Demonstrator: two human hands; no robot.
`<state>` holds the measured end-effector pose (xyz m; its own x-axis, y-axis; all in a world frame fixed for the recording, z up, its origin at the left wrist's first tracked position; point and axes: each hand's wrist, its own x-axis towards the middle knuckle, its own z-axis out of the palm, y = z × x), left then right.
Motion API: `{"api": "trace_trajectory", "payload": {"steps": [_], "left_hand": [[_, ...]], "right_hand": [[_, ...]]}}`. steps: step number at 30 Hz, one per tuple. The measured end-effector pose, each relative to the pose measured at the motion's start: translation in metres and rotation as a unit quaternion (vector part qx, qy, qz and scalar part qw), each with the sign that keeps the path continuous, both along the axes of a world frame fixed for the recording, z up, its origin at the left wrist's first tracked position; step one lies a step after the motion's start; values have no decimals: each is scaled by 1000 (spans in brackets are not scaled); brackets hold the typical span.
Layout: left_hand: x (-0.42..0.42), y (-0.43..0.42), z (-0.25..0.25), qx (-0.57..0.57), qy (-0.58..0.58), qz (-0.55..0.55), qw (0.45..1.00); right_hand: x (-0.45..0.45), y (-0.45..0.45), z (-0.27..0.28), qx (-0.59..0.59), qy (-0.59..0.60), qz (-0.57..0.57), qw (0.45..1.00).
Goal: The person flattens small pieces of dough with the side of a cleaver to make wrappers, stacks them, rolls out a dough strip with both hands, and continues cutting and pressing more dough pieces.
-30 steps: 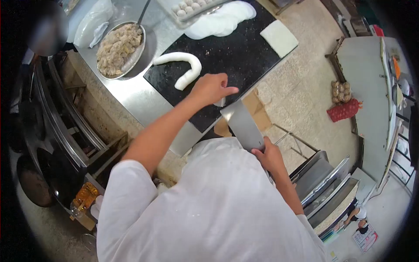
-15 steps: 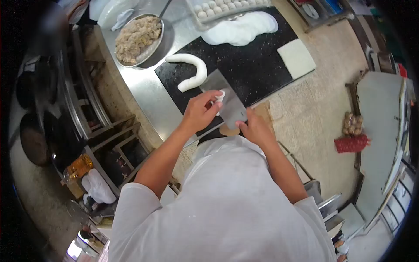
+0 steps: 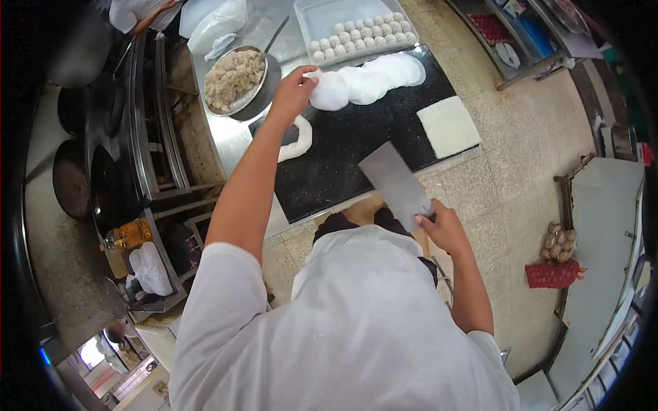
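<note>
Left hand (image 3: pixel 295 87) nearly closed, pinching the rim of a round white sheet (image 3: pixel 330 92) at 11 o'clock on black slab (image 3: pixel 336 161). Right hand (image 3: pixel 445 225) wrapped round cleaver (image 3: pixel 394 179) handle; blade shows across slab's 5 o'clock edge. Broad dark surface spans between.

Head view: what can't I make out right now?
All in the head view:
Dough roll: partly hidden behind the left arm.
Left hand: fingertips too small to tell whether they grip a disc.
Cleaver: handle mostly covered by the right hand.
White discs: overlap hides their count.
Co-worker: cut off by the top edge.
</note>
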<state>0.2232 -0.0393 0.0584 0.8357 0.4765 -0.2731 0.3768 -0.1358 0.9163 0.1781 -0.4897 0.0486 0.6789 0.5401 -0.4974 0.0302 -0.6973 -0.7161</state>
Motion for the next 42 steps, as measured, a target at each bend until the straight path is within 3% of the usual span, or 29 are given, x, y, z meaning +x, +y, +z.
{"api": "trace_trajectory", "payload": {"steps": [1, 3, 4, 6, 7, 9, 10, 12, 14, 16, 18, 20, 23, 25, 28, 30, 32, 33, 34, 35, 36, 37, 39, 40, 42], "left_hand": [[-3, 8, -14, 0, 0, 3, 1000], [-9, 20, -31, 233, 74, 2, 970], [-16, 17, -20, 236, 74, 6, 969], [-47, 6, -2, 203, -13, -7, 979], [-65, 10, -11, 217, -39, 1, 975], [-103, 10, -29, 274, -34, 20, 961], [-122, 8, -34, 330, -33, 38, 943], [-154, -12, -39, 383, -59, -4, 922], [-175, -33, -29, 430, 28, -108, 896], [-182, -45, -46, 330, -5, -73, 941], [-183, -69, -22, 256, 27, -103, 961], [-185, -74, -21, 216, 33, -206, 954], [-186, -61, -30, 189, -48, -199, 960], [-174, -36, -30, 282, -165, -194, 925], [-149, 2, -13, 355, -167, -214, 894], [-130, 19, -2, 365, -171, -255, 879], [-116, 27, -10, 371, -168, -299, 863], [-109, 28, -27, 431, -217, -305, 821], [-107, 27, -37, 487, -264, -307, 774], [-108, 28, -48, 502, -200, -350, 765], [-108, 25, -47, 502, -202, -352, 764], [-106, 22, -42, 476, -150, -381, 778], [-103, 14, -35, 460, -91, -401, 787], [-104, 11, -34, 464, -89, -401, 785], [-106, 13, -31, 419, -86, -410, 806]], "right_hand": [[0, -6, 1, 0, 0, 3, 1000], [3, -14, 7, 98, -86, -53, 990], [7, -16, 13, 101, -86, -48, 990], [9, -20, 24, 143, -40, -176, 973], [12, -17, 19, 145, -38, -175, 973], [29, -1, 4, 302, -60, -299, 903], [42, 10, -6, 304, -61, -298, 903], [68, 32, -27, 254, 92, -406, 873], [80, 44, -47, 200, 98, -405, 887], [90, 55, -49, 143, 97, -399, 900], [87, 58, -43, 137, 75, -400, 903], [95, 63, -55, 127, 60, -415, 899], [89, 62, -61, 90, -67, -452, 885], [86, 56, -61, 80, -44, -425, 900], [63, 58, -65, 16, -148, -418, 896], [44, 66, -49, -2, -127, -429, 894], [33, 65, -41, -101, -190, -407, 888], [32, 60, -51, -139, -313, -375, 862], [30, 64, -46, -140, -313, -378, 860], [26, 69, -44, -90, -352, -331, 871], [19, 79, -37, -38, -389, -281, 877], [5, 106, -26, 39, -349, -265, 898], [-26, 171, -11, 45, -276, -193, 941], [-43, 194, -21, 59, -374, -85, 922], [-66, 235, -5, 12, -234, -12, 972]]}}
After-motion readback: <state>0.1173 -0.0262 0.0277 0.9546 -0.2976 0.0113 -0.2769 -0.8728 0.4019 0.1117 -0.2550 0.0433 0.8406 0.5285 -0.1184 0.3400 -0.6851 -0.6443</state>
